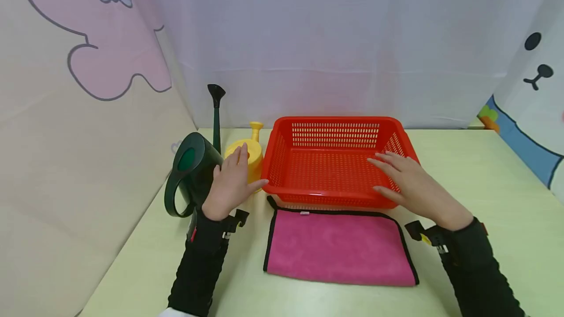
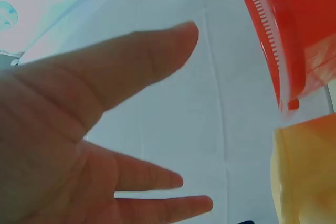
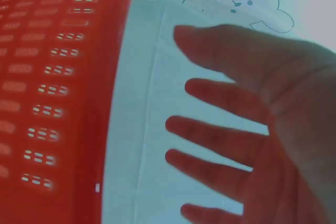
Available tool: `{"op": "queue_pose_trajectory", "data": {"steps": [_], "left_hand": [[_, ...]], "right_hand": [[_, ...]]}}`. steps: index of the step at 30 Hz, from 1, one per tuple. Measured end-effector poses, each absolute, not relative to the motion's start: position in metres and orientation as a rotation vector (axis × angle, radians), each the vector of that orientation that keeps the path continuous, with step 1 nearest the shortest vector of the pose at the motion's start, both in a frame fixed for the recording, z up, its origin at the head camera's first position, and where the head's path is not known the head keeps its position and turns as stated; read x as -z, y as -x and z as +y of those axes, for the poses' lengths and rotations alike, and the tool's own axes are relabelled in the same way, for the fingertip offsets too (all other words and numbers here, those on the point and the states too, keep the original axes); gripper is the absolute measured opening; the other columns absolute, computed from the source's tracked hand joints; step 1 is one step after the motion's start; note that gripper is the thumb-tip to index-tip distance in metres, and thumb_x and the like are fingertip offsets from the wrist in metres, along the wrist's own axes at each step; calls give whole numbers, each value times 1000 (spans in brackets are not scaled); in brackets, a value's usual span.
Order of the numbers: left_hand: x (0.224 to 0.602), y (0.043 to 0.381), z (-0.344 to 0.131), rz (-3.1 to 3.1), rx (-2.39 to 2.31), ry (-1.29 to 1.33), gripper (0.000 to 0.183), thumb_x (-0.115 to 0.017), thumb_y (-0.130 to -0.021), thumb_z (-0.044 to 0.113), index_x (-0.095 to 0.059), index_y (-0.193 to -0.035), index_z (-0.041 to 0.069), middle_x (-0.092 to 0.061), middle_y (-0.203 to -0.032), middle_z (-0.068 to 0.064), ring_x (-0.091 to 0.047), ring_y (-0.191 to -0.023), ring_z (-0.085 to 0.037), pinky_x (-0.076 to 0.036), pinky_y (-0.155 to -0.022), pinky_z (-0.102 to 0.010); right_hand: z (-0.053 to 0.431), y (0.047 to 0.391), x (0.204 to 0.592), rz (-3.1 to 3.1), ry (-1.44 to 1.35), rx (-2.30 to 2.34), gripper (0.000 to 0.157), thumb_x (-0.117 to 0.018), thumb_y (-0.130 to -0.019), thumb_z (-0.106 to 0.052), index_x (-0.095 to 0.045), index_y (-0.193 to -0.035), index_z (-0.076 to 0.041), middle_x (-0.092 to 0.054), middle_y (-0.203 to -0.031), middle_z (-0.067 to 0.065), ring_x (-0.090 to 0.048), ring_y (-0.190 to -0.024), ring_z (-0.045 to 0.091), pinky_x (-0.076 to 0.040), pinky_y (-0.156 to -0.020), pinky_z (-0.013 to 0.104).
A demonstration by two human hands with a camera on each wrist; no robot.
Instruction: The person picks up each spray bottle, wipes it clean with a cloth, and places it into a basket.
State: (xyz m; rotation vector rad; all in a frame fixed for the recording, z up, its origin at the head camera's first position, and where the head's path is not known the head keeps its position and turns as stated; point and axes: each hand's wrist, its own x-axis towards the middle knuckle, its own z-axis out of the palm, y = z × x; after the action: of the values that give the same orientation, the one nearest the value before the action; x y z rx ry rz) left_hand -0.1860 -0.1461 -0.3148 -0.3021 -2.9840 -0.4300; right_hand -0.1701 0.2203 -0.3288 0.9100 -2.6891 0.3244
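Note:
My left hand [image 1: 230,185] is held with fingers extended, in front of a small yellow watering can [image 1: 255,161] that it partly covers in the head view. Its thumb tip overlaps the left rim of a red plastic basket [image 1: 335,192]. Over the basket's right side my right hand [image 1: 407,185] spreads its fingers, holding nothing. In the right wrist view the basket's slotted wall [image 3: 47,87] stands beside the fingertips. A dark green watering can [image 1: 200,172] with a long black-tipped spout is just left of my left hand. The basket holds nothing.
A folded pink cloth [image 1: 339,246] with black edging lies in front of the basket on the pale table [image 1: 480,175]. White curtains [image 1: 335,48] with cartoon animals enclose the back and sides. Both wrists carry black straps with small cameras.

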Motion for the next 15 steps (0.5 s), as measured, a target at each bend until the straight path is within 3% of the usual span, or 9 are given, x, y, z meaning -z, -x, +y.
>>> {"op": "queue_pose_trajectory", "data": {"steps": [5,8,11,15], "left_hand": [[318,186,-154,-2921,502,108,86,-62,-74,43,-25,-135,-5,-41,-131,-25,-44,-109,-38,-44,-86,-54],[325,185,-164,-2879,485,-63,70,-62,-75,44,-41,-119,-6,-53,-106,-24,-51,-86,-34,-51,-71,-45],[337,186,-175,-2868,476,-164,55,-61,-75,45,-49,-96,-4,-50,-79,-18,-48,-65,-28,-47,-55,-39],[360,195,-184,-2880,581,-116,49,-58,-78,45,-51,-90,-2,-49,-70,-13,-44,-58,-24,-42,-50,-33]], "right_hand": [[216,169,327,-2563,-993,-312,52,-65,-73,-19,-53,-120,-3,-56,-117,20,-44,-112,34,-39,-91,55],[211,169,328,-2455,-1058,-305,47,-66,-71,-16,-57,-115,-3,-60,-111,17,-48,-108,32,-41,-89,53],[207,169,329,-2367,-1123,-308,46,-67,-69,-14,-58,-113,-3,-62,-108,14,-50,-106,30,-43,-87,52],[204,169,330,-2333,-1152,-303,47,-69,-68,-14,-59,-112,-4,-63,-107,13,-51,-105,29,-44,-85,51]]}}
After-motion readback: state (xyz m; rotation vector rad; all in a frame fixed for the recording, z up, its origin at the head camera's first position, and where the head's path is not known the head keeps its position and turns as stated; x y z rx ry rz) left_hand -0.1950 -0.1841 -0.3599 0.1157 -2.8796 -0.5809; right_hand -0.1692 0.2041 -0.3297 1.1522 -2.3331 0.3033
